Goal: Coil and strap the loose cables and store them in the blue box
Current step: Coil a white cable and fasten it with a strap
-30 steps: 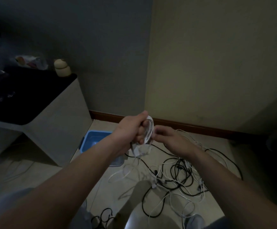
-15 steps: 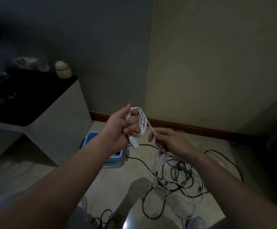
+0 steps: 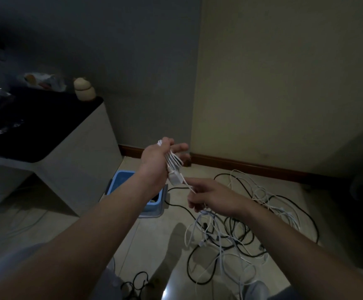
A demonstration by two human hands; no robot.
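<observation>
My left hand [image 3: 162, 158] is raised in the middle of the view with a white cable [image 3: 174, 163] wound in several loops across its palm, its white plug hanging just below. The thumb holds the loops while the fingers stretch out. My right hand [image 3: 208, 197] is lower and to the right, pinching the free strand of the same cable, which runs taut up to the coil. The blue box [image 3: 120, 180] stands on the floor behind my left forearm, mostly hidden by it. A tangle of black and white loose cables [image 3: 241, 230] lies on the floor under my right arm.
A white cabinet [image 3: 78, 163] with a dark top stands at the left, with a small cream jar [image 3: 84, 89] and a bag on it. A small black cable [image 3: 137, 284] lies near my knees. Walls with a brown skirting board [image 3: 241, 164] close the corner.
My left hand has turned and risen, with the coil now lying across its palm. My right hand has moved down and right, drawing the strand taut below the coil.
</observation>
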